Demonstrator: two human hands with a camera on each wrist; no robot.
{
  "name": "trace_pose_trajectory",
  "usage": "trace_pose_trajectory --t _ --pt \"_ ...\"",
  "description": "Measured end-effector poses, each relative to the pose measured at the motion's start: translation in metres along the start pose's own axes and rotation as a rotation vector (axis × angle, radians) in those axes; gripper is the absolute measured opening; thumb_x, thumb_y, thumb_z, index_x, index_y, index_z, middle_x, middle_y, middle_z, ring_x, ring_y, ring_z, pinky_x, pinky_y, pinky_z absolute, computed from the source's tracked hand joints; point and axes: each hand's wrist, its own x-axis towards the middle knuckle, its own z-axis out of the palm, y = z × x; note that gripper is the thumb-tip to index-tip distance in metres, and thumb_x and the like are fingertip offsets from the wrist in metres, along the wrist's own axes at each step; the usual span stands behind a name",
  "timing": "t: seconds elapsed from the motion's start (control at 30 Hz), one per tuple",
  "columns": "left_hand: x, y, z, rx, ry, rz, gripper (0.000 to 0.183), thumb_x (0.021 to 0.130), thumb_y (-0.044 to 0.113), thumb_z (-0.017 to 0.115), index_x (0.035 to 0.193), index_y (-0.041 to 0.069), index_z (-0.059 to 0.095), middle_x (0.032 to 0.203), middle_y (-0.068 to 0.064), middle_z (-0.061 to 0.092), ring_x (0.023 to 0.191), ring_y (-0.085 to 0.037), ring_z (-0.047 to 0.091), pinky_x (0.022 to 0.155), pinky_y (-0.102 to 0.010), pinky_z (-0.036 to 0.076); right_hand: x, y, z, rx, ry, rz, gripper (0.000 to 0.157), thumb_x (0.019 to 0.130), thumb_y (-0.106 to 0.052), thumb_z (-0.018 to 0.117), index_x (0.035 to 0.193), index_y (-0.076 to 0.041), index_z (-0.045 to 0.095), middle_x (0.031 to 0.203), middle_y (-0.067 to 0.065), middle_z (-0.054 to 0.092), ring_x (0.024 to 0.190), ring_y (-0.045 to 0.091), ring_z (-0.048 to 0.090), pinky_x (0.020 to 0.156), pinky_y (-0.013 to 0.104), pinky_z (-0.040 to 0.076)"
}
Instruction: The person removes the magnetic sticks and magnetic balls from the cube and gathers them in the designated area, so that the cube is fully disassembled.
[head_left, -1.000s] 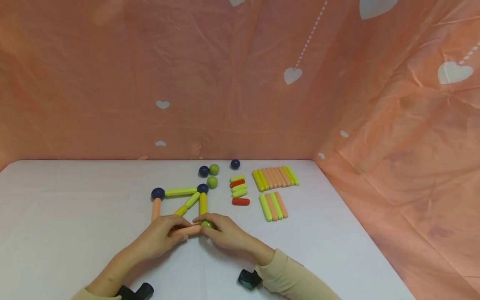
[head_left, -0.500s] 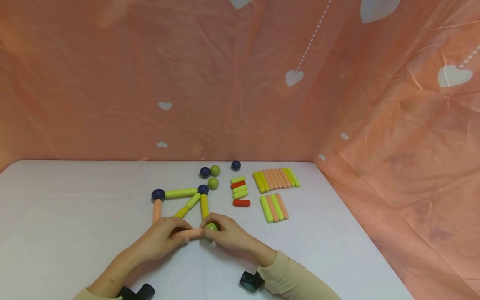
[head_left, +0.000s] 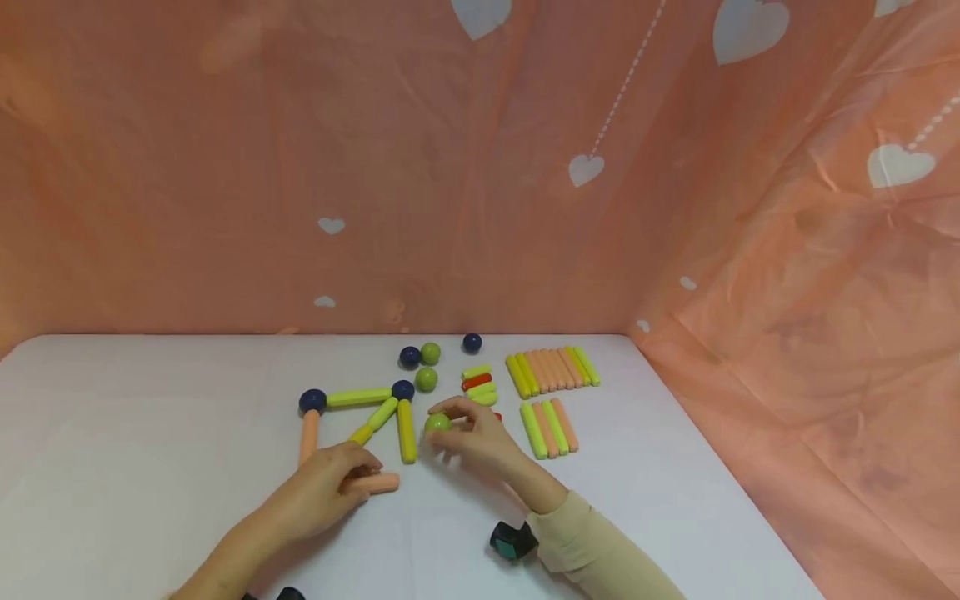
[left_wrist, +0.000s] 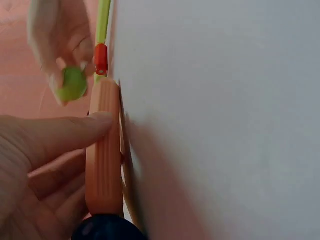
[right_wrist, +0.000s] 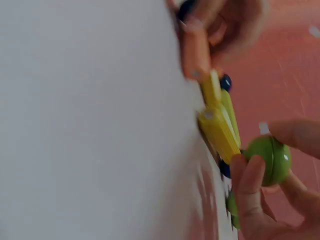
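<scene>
My right hand [head_left: 476, 437] pinches a green ball [right_wrist: 270, 159] between thumb and fingers, to the right of the yellow stick [head_left: 407, 432] and apart from it. My left hand [head_left: 322, 487] grips an orange stick [left_wrist: 104, 150], the thumb lying along its ridged side. A dark blue ball [left_wrist: 107, 227] sits at the near end of that stick in the left wrist view. The frame of joined sticks has dark blue balls [head_left: 312, 402] at its two far corners, a lime stick [head_left: 360, 397] between them, and a diagonal of lime and yellow pieces. Its left orange stick [head_left: 309, 435] runs toward my left hand.
Two loose green balls [head_left: 427, 379] and two dark blue balls [head_left: 472, 342] lie behind the frame. Short lime and red pieces [head_left: 477, 382] lie partly behind my right hand. Rows of longer sticks [head_left: 553, 371] lie at the right. An orange cloth [head_left: 450, 208] hangs behind the white table.
My right hand has pulled the green ball off to the right and back, away from the ends of the orange and yellow sticks. My left hand keeps its grip on the orange stick.
</scene>
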Motion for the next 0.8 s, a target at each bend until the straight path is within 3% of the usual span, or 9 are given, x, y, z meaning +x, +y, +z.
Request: trace_pose_trajectory --t 0.2,0.4,0.57,0.8 --pt "-0.009 -0.004 -0.006 0.067 0.079 0.038 0.029 0.075 0.004 0.079 0.102 0.011 0.069 0.098 0.004 0.061 0.093 -0.015 0.059 0.081 -0.037 0.053 0.038 -0.009 -0.018 0.032 0.260 0.016 0.037 0.082 -0.018 0.073 0.116 -0.006 0.063 0.114 0.016 0.059 0.082 0.019 0.065 0.071 0.026 0.054" --pt "-0.023 -0.012 -0.011 0.156 0.210 0.029 0.026 0.070 0.010 0.084 0.093 0.014 0.072 0.097 0.005 0.059 0.094 -0.016 0.056 0.084 -0.042 0.052 0.067 -0.011 -0.033 -0.019 0.319 0.037 0.036 0.086 -0.020 0.070 0.119 -0.006 0.063 0.116 0.014 0.061 0.088 0.022 0.062 0.078 0.031 0.055" --pt "-0.029 -0.016 -0.012 0.164 0.213 -0.016 0.022 0.070 0.013 0.085 0.088 0.019 0.073 0.099 0.005 0.057 0.097 -0.017 0.054 0.084 -0.042 0.051 0.081 -0.008 -0.036 -0.113 0.361 0.055 0.035 0.087 -0.018 0.068 0.119 -0.005 0.064 0.115 0.013 0.065 0.101 0.025 0.060 0.085 0.031 0.054" --pt "-0.031 -0.018 -0.010 0.204 0.225 -0.010 0.022 0.070 0.011 0.083 0.088 0.019 0.075 0.111 -0.005 0.060 0.110 -0.030 0.051 0.090 -0.053 0.047 0.096 -0.002 -0.035 -0.243 0.389 0.076 0.031 0.086 -0.014 0.070 0.113 -0.001 0.065 0.111 0.016 0.066 0.098 0.027 0.061 0.084 0.032 0.054"
